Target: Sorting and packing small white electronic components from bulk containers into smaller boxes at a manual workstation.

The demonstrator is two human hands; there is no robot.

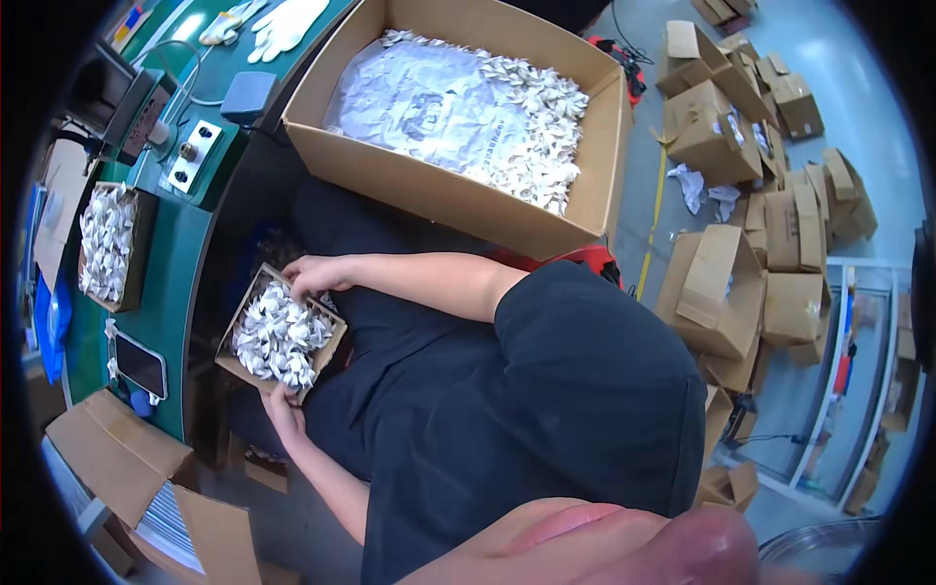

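Pale grey-blue floor [858,78] on the far right, marked by a yellow line [651,219]. Along the left, a long green tabletop [175,292] with a curved look to its edge. Heap of open brown cardboard cartons [717,127] on the right, flaps up. Person seated mid-scene in a black short-sleeved shirt [585,380], dark trousers.

Far centre: large, deep, open brown cardboard box [444,193], holding a crumpled whitish plastic bag [419,97] on a spread of loose white curled pieces, thickest at the box's right end. Near left: open brown carton with raised flaps [117,453], pale stacked sheets inside.

Left tabletop: black boxy device [107,88] at the far end; small brown box heaped with white pieces [141,249] at the left; white gloves [288,24] by the far edge; dark-screened phone [141,366] nearer.

Between the hands, over the lap: shallow brown cardboard tray [328,357], tilted, just right of the tabletop edge, piled with white petal-like pieces [278,336].

Left hand [283,409]: closed on the tray's near edge, gripping it. Right hand [317,278]: at the tray's far edge, fingers bent down toward the pile; cannot tell whether they pinch a piece or grip the rim.
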